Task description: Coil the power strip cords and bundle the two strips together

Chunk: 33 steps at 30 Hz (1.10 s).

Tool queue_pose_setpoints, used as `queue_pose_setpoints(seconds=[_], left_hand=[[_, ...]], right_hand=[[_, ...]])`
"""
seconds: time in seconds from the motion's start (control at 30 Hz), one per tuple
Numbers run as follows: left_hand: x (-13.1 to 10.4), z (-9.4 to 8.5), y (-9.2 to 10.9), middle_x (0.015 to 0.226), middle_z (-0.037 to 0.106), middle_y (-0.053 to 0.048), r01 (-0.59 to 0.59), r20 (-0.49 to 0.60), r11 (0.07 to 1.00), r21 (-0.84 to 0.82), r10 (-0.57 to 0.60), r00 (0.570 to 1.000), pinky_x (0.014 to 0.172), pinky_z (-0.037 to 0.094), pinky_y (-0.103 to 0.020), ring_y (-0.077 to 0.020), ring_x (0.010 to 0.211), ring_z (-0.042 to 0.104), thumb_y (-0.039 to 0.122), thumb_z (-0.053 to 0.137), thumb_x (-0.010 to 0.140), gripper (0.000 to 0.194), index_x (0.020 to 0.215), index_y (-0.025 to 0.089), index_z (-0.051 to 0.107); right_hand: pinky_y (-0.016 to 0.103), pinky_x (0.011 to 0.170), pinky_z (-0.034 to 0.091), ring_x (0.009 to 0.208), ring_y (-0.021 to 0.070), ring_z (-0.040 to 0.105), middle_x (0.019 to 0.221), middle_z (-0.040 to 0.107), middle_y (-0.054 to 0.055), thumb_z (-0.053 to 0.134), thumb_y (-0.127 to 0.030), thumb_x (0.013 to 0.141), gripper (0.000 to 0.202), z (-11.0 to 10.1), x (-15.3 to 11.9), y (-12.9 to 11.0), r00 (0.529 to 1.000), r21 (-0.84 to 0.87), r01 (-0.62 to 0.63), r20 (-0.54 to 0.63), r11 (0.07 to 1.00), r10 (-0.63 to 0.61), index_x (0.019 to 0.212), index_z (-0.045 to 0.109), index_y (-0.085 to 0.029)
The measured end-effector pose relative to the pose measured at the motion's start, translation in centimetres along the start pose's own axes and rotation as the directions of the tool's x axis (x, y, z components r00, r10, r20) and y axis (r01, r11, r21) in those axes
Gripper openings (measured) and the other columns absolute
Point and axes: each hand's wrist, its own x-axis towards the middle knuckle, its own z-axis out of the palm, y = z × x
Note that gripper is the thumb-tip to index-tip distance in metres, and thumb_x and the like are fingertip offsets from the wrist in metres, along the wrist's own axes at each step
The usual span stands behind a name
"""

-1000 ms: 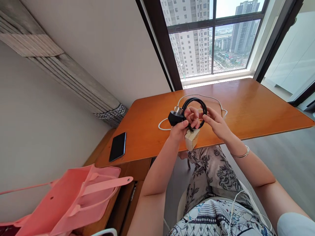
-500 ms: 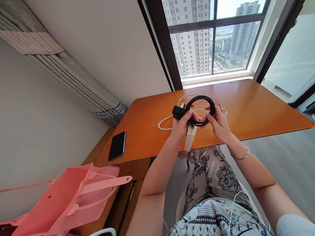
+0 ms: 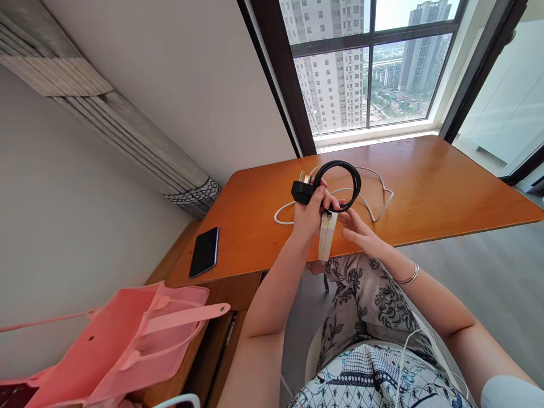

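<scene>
A black power cord (image 3: 358, 184), coiled into a loop, is gripped in my left hand (image 3: 311, 208) above the table's near edge. Its black plug (image 3: 302, 192) sticks out to the left of that hand, prongs facing up and away. From under the coil a cream-coloured box-like block (image 3: 326, 237) hangs down, joined to the cord. My right hand (image 3: 360, 231) is beside the block, fingers stretched out, its fingertips close to the lower part of the coil; whether they touch it I cannot tell. Behind both hands a thin white cable (image 3: 386, 195) lies in loose loops on the table.
The orange-brown wooden table (image 3: 446, 187) stands against the window. A black phone (image 3: 204, 252) lies near its left end. At the lower left is an open pink bag (image 3: 123, 334) with its strap reaching out. A tied curtain (image 3: 127, 136) hangs by the wall.
My right hand has let go of the coil's right side and moved down and left, next to the block. The coil and plug have shifted slightly left in my left hand.
</scene>
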Motion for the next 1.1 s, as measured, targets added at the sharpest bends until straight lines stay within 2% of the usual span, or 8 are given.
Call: queue_pose_setpoints(seconds=[0.17, 0.33, 0.47, 0.6, 0.7, 0.83, 0.97, 1.1], left_hand=[[0.7, -0.9, 0.1, 0.051, 0.043, 0.011, -0.048, -0.064, 0.997, -0.058, 0.045, 0.997, 0.083, 0.061, -0.034, -0.0078, 0.049, 0.054, 0.037, 0.077, 0.079, 0.027, 0.086, 0.021, 0.057], [1.4, -2.5, -0.5, 0.051, 0.039, 0.011, -0.128, -0.159, 0.990, -0.063, 0.117, 0.980, 0.083, 0.061, -0.033, -0.0073, 0.048, 0.050, 0.035, 0.075, 0.082, 0.023, 0.084, 0.021, 0.057], [1.9, -3.8, -2.0, 0.052, 0.044, 0.010, -0.179, -0.188, 0.983, 0.036, 0.183, 0.965, 0.084, 0.061, -0.036, -0.0092, 0.051, 0.054, 0.038, 0.077, 0.080, 0.027, 0.083, 0.022, 0.056], [2.4, -5.3, -3.5, 0.052, 0.047, 0.010, -0.207, -0.172, 0.971, 0.117, 0.225, 0.959, 0.082, 0.061, -0.035, -0.0098, 0.051, 0.058, 0.043, 0.079, 0.077, 0.033, 0.085, 0.022, 0.056], [2.4, -5.8, -4.2, 0.055, 0.049, 0.010, -0.197, -0.145, 0.966, 0.166, 0.221, 0.964, 0.081, 0.061, -0.035, -0.0119, 0.056, 0.064, 0.046, 0.080, 0.075, 0.036, 0.086, 0.023, 0.056], [2.2, -5.7, -4.9, 0.060, 0.058, 0.007, -0.103, -0.131, 0.978, 0.183, 0.128, 0.983, 0.079, 0.061, -0.036, -0.0181, 0.065, 0.073, 0.050, 0.082, 0.068, 0.041, 0.084, 0.022, 0.058], [1.7, -5.2, -5.0, 0.068, 0.068, 0.002, 0.003, -0.179, 0.995, 0.103, 0.016, 0.984, 0.076, 0.062, -0.036, -0.0218, 0.071, 0.075, 0.049, 0.082, 0.065, 0.040, 0.084, 0.022, 0.061], [0.8, -4.7, -5.1, 0.077, 0.074, -0.002, 0.175, -0.145, 0.982, 0.076, -0.162, 0.976, 0.071, 0.060, -0.033, -0.0211, 0.073, 0.075, 0.041, 0.081, 0.065, 0.036, 0.087, 0.019, 0.064]], right_hand=[[0.045, 0.115, 0.042, 0.131, 0.0265, 0.055, 0.140, 0.057, 0.014, 0.084, -0.050, 0.072, 0.087, 0.9, -1.1, 1.5, 0.959, 0.026, -0.218, 0.193, 0.976, 0.209, 0.144, 0.044, -0.023], [0.036, 0.090, 0.054, 0.106, 0.0224, 0.063, 0.117, 0.066, 0.007, 0.080, -0.049, 0.072, 0.063, 0.7, -2.0, 1.0, 0.925, 0.084, -0.366, 0.141, 0.927, 0.352, 0.122, 0.053, -0.021], [0.040, 0.096, 0.051, 0.112, 0.0253, 0.061, 0.127, 0.062, 0.012, 0.074, -0.034, 0.074, 0.063, -0.1, -3.2, -0.5, 0.971, -0.254, -0.223, 0.028, 0.941, 0.238, 0.129, 0.048, -0.018], [0.046, 0.102, 0.047, 0.118, 0.0288, 0.061, 0.136, 0.059, 0.015, 0.068, -0.022, 0.076, 0.080, -1.3, -4.5, -2.7, 0.994, -0.572, -0.086, 0.002, 0.816, 0.106, 0.150, 0.036, -0.020], [0.044, 0.099, 0.049, 0.114, 0.0266, 0.063, 0.131, 0.062, 0.013, 0.066, -0.025, 0.083, 0.076, -1.7, -5.1, -4.4, 0.998, -0.533, -0.039, -0.060, 0.845, 0.008, 0.153, 0.036, -0.024], [0.043, 0.109, 0.044, 0.139, 0.0286, 0.048, 0.149, 0.050, 0.013, 0.067, -0.038, 0.090, 0.028, -1.4, -5.6, -6.2, 0.992, -0.330, 0.037, -0.101, 0.943, -0.074, 0.114, 0.066, -0.024], [0.036, 0.095, 0.054, 0.128, 0.0267, 0.058, 0.144, 0.054, 0.014, 0.086, -0.049, 0.071, 0.051, -0.7, -5.5, -7.5, 0.998, -0.101, 0.066, -0.008, 0.993, -0.067, 0.108, 0.060, -0.024], [0.035, 0.087, 0.056, 0.111, 0.0235, 0.063, 0.119, 0.066, 0.008, 0.088, -0.045, 0.070, 0.053, -0.7, -3.7, -8.7, 0.964, -0.179, 0.069, -0.242, 0.981, -0.112, 0.108, 0.057, -0.026]])
